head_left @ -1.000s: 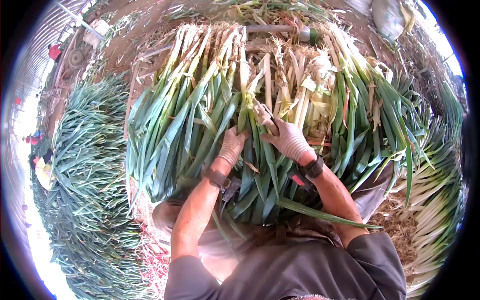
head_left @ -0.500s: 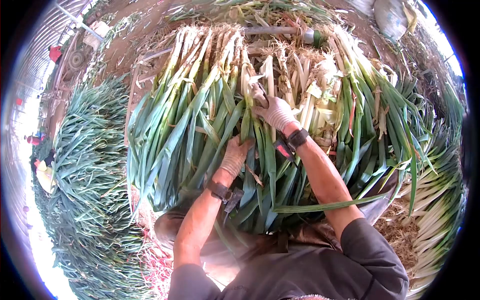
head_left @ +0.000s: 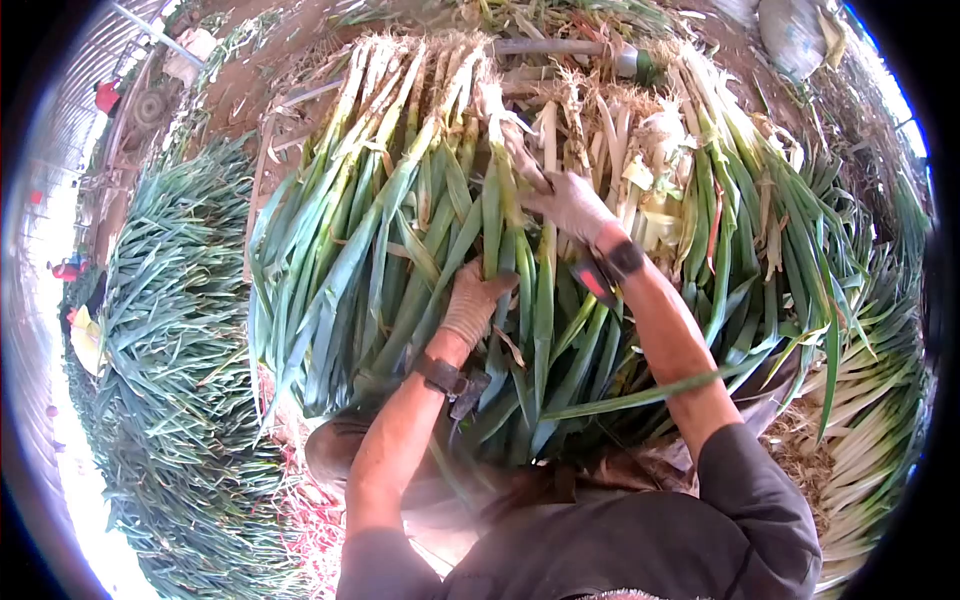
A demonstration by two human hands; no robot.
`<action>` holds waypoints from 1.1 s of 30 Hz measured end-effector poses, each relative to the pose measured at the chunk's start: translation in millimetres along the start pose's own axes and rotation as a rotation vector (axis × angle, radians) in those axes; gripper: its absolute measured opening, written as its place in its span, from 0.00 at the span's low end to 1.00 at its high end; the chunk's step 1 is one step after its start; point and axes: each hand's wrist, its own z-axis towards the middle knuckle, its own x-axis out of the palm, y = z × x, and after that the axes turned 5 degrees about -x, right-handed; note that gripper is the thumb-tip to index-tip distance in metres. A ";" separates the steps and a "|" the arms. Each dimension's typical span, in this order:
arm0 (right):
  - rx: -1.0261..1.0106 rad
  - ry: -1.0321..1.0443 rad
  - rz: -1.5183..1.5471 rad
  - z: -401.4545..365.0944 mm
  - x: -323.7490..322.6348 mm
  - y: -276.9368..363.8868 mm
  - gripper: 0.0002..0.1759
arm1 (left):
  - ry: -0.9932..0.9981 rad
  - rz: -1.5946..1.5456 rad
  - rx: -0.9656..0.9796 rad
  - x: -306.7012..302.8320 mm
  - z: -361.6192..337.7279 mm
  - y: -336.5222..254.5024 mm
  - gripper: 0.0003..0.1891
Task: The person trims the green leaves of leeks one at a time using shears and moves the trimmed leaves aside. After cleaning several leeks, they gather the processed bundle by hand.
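Observation:
My left hand, in a pale work glove, is closed around the green leaves of a leek in the middle of the heap. My right hand, also gloved, pinches the lower end of a brownish strip, apparently a dry outer leaf. That strip runs up along the leek's pale shank toward its roots. The fingertips of my right hand are partly hidden. Dark bands with small devices sit on both wrists. More leeks lie to the left with their roots pointing away from me.
Right of my hands lie pale stripped leaves and another bunch of leeks. A big pile of green leeks fills the left side. White-stemmed leeks lie at the lower right. A horizontal pole crosses behind the roots.
My right hand has moved a little to the right, and more of the brownish strip shows above its fingers. My left hand stays nearly in place.

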 end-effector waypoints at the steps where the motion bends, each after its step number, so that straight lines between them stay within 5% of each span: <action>1: -0.008 0.025 0.059 -26.6 2.1 5.8 0.29 | 0.001 0.063 -0.014 -2.5 1.5 3.2 0.13; 7: 0.061 0.061 0.083 -181.2 16.2 13.8 0.28 | -0.070 0.048 0.070 -2.5 6.5 9.1 0.16; 11: 0.047 0.137 0.100 -241.7 13.8 18.2 0.36 | -0.103 0.095 0.058 -0.3 1.9 2.7 0.17; 15: 0.015 0.043 0.148 -237.3 16.1 10.0 0.36 | -0.073 0.061 0.151 -0.6 9.4 14.6 0.16; 17: -0.002 0.031 0.181 -213.5 17.0 5.4 0.36 | -0.135 0.164 0.037 1.0 5.5 11.6 0.17; 21: 0.008 -0.027 0.004 -161.1 11.0 1.9 0.34 | -0.041 0.266 0.190 13.2 -2.5 15.7 0.16; 25: 0.017 -0.143 0.074 -139.5 -8.1 -0.1 0.32 | -0.045 0.985 0.327 39.7 -20.0 32.0 0.16; 26: 0.061 -0.112 0.059 -141.9 -13.7 7.3 0.32 | -0.026 0.470 -0.078 54.2 -21.1 54.8 0.15; 28: 0.061 -0.071 0.010 -152.8 -15.1 21.7 0.34 | -0.062 0.261 -0.383 84.4 -31.2 125.7 0.15; 30: -0.018 0.065 -0.070 -155.4 -5.4 17.2 0.38 | 0.064 0.957 -0.213 94.0 -46.8 134.8 0.17; 32: 0.003 -0.033 0.141 -157.9 -4.3 20.6 0.37 | 0.467 1.685 -0.017 100.1 -82.6 56.8 0.18; 33: -0.017 -0.122 0.224 -154.4 1.2 13.4 0.35 | 0.549 1.663 -0.153 98.1 -92.6 1.7 0.18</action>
